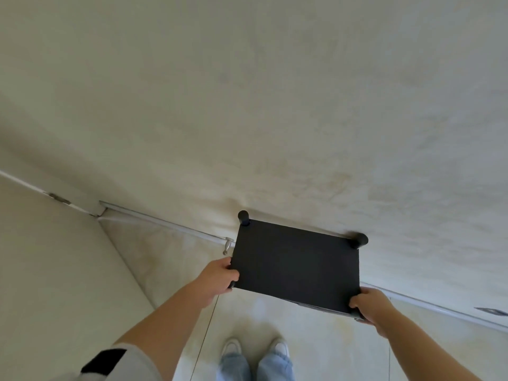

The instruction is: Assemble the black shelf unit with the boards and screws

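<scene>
Black shelf unit [297,265] seen top-down, long axis left-right between hands.

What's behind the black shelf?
Behind the black shelf unit, gripped by the left hand and right hand, stands the pale wall. Whatever is below its top board is covered.

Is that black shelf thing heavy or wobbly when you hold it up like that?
Probably fairly light: the black shelf unit is held by its near corners, left hand and right hand. Its top looks flat, so likely stiff. The round posts seem smooth and might slip.
</scene>
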